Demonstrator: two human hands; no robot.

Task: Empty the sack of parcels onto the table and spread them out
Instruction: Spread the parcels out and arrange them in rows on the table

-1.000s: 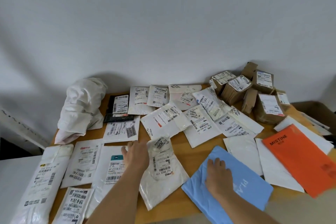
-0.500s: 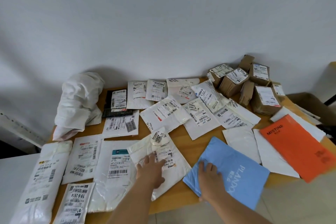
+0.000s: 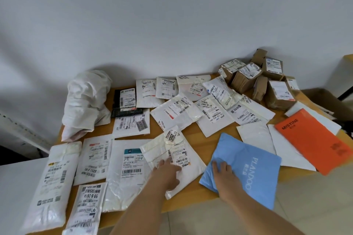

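Parcels lie spread over the wooden table (image 3: 193,201). My left hand (image 3: 168,174) rests flat, fingers apart, on a white mailer (image 3: 172,150) with a "2004" sticker at the front middle. My right hand (image 3: 224,172) presses flat on the near left corner of a blue PLANDOO bag (image 3: 248,168), which hangs over the table's front edge. The crumpled white sack (image 3: 86,101) sits slumped at the back left. An orange MISTINE mailer (image 3: 313,139) lies at the right. Brown cardboard boxes (image 3: 267,84) are heaped at the back right corner.
Several white labelled mailers cover the left and middle of the table, some overlapping; a long one (image 3: 51,179) overhangs the left corner. A black mailer (image 3: 126,105) lies near the sack. A white wall stands behind the table. Tiled floor shows below the front edge.
My left hand slid toward me and to the right, dragging the white mailer with it. My right hand pulled the blue bag closer to the front edge.
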